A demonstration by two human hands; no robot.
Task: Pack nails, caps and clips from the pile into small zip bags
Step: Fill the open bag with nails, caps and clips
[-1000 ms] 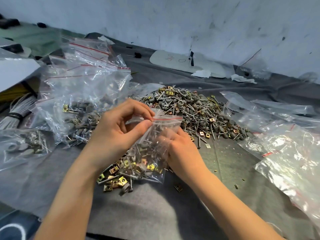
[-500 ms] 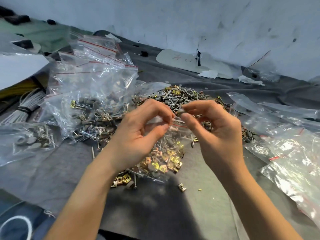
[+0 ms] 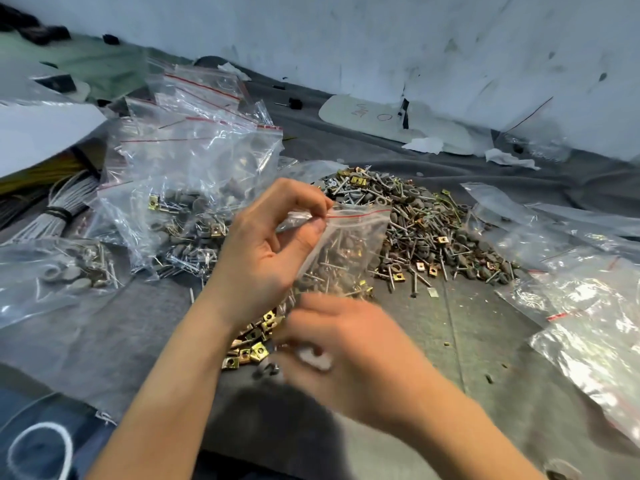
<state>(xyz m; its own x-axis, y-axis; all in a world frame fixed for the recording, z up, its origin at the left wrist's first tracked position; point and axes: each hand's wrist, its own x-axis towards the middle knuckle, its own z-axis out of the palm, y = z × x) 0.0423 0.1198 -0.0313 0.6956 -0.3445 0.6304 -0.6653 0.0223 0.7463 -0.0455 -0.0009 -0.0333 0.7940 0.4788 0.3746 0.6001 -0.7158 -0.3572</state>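
Observation:
My left hand (image 3: 266, 251) pinches the red-striped top edge of a small clear zip bag (image 3: 343, 251) that holds nails, grey caps and brass clips and hangs above the grey cloth. My right hand (image 3: 346, 348) is blurred below the bag, down near the loose brass clips (image 3: 251, 344) on the cloth; whether it holds anything cannot be seen. The big pile of nails, caps and clips (image 3: 422, 226) lies just behind the bag.
Filled zip bags (image 3: 194, 188) are heaped at the left, with one more (image 3: 52, 275) at the far left. Empty clear bags (image 3: 581, 296) lie at the right. A bundle of grey wire (image 3: 59, 209) sits at the left edge. A white wall (image 3: 381, 46) stands behind.
My right hand let go of the bag's top and dropped down to the cloth near the loose clips. My left hand still holds the bag's top edge, now a little higher.

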